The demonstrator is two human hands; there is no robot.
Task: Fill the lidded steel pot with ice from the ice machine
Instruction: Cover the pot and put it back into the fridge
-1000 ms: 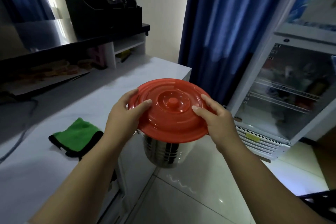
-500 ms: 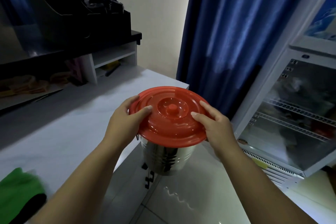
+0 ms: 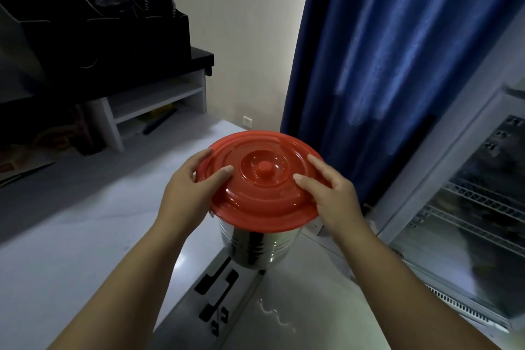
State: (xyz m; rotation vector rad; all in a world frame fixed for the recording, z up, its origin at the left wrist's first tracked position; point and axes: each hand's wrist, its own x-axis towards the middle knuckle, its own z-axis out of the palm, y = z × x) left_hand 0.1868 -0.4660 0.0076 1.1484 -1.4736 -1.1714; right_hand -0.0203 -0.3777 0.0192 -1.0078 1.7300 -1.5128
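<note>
Steel shows below the grip: the steel pot (image 3: 257, 246) hangs in the air under its red lid (image 3: 262, 180), which the left hand (image 3: 189, 193) and the right hand (image 3: 332, 194) hold at opposite rims, thumbs on top, fingers curled round the edge. Left of the grip runs a white counter (image 3: 85, 221); right stands a glass-door fridge (image 3: 468, 221); beyond hangs a blue curtain (image 3: 383, 51).

Head view, single wide-angle camera: worn at head height, facing forward and down. Near field, centre: steel pot (image 3: 257, 247) at arm's length. Left, near to far: white worktop (image 3: 85, 221). Right: glass-door fridge (image 3: 468, 221). Far: blue curtain (image 3: 397, 51).
</note>
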